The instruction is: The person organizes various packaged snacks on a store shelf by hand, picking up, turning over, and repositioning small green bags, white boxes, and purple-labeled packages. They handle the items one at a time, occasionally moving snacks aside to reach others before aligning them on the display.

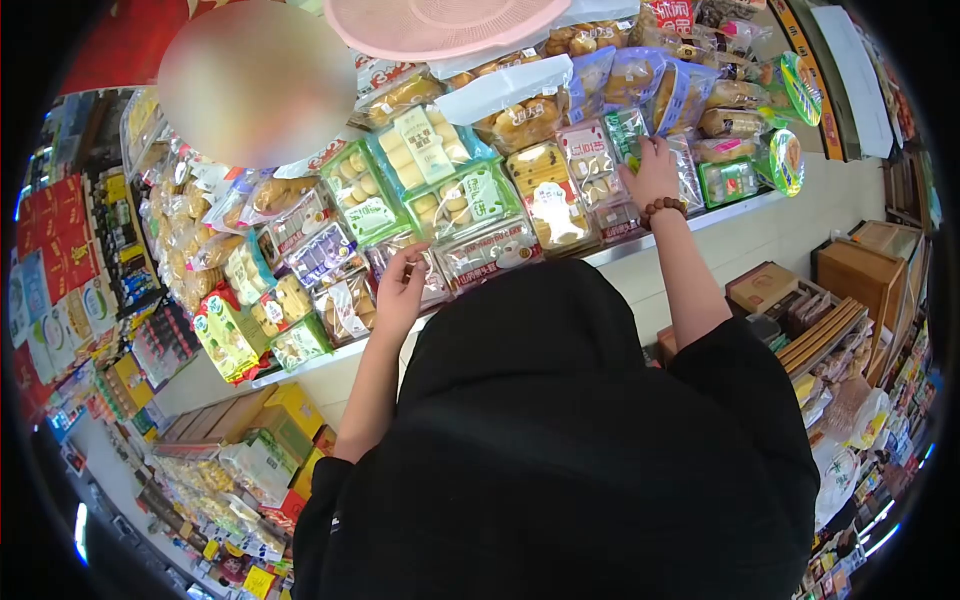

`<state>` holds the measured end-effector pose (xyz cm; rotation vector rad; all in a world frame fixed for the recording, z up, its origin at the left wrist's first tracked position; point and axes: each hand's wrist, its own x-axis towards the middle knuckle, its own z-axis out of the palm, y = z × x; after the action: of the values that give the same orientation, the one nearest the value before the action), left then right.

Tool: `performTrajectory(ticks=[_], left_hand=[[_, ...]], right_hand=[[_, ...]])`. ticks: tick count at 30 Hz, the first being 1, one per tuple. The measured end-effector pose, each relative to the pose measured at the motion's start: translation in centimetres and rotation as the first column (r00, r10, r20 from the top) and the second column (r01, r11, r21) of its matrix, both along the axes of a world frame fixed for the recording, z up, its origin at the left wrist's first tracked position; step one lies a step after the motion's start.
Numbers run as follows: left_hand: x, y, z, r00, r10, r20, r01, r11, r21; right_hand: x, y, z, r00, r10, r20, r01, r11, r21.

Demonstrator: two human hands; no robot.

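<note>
My left hand (398, 290) hovers at the front edge of the display, fingers loosely bent and apart, holding nothing. It is beside a red and clear pastry pack (432, 284). My right hand (654, 178), with a beaded bracelet on the wrist, has its thumb and fingers on a small green package (625, 128). Left of it lie a red-topped pack of round pastries (590, 160) and a tray of yellow cakes (553, 200). Green packs of pale pastries (362, 190) are further left.
A pink woven basket (445, 22) sits at the back. Bagged breads (520, 118) and green round-lidded tubs (785, 160) surround the packs. A person, blurred, is across the display at the upper left. Cardboard boxes (290, 425) stand lower left, wooden crates (865, 275) at right.
</note>
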<state>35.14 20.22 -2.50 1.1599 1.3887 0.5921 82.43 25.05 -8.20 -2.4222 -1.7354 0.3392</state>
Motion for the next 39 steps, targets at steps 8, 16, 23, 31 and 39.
performTrajectory(ticks=[8, 16, 23, 31, 39], left_hand=[[2.0, -0.1, 0.7, 0.998, -0.058, -0.036, 0.057, 0.997, -0.043], [6.2, 0.3, 2.1, 0.984, -0.158, -0.08, 0.155, 0.987, -0.038], [6.2, -1.2, 1.4, 0.995, -0.075, -0.063, 0.071, 0.995, -0.065], [7.1, -1.7, 0.7, 0.998, -0.048, -0.026, 0.045, 0.992, -0.12], [7.7, -1.4, 1.6, 0.99, -0.096, -0.1, 0.083, 0.989, -0.12]], right_hand=[[1.2, 5.2, 0.3, 1.0, 0.013, -0.022, -0.014, 0.998, -0.055], [1.3, 5.5, 0.1, 0.995, -0.03, -0.098, 0.03, 1.0, 0.002], [1.7, 2.1, 6.6, 0.894, -0.047, -0.446, 0.215, 0.918, 0.334], [5.5, 1.9, 10.7, 0.872, 0.017, -0.49, 0.179, 0.92, 0.349], [1.0, 4.3, 0.4, 0.977, 0.08, -0.198, -0.033, 0.972, 0.231]])
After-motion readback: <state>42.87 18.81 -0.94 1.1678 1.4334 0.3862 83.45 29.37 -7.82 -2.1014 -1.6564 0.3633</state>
